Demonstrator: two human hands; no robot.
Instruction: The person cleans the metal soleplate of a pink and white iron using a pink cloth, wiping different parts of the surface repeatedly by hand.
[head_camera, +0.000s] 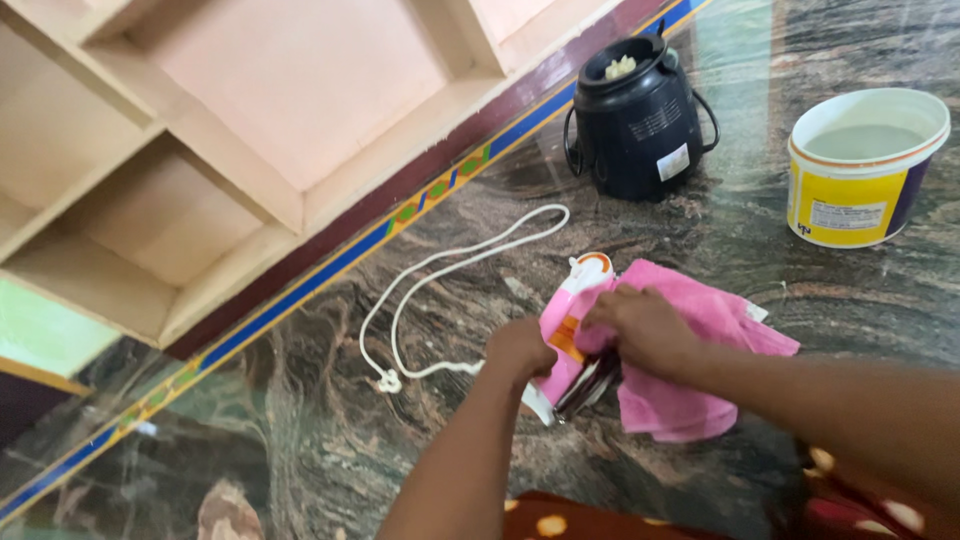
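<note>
A pink and white clothes iron lies tilted on the dark stone counter, its metal soleplate facing me. My left hand grips the iron's rear end. My right hand presses a pink cloth against the iron's side. The cloth spreads out to the right under my forearm. The iron's white cord loops across the counter to the left and ends in a knot.
A black lidded appliance with side handles stands at the back. A white and yellow bucket holding grey liquid sits at the right. Beige wall shelves rise behind a blue and maroon tile border.
</note>
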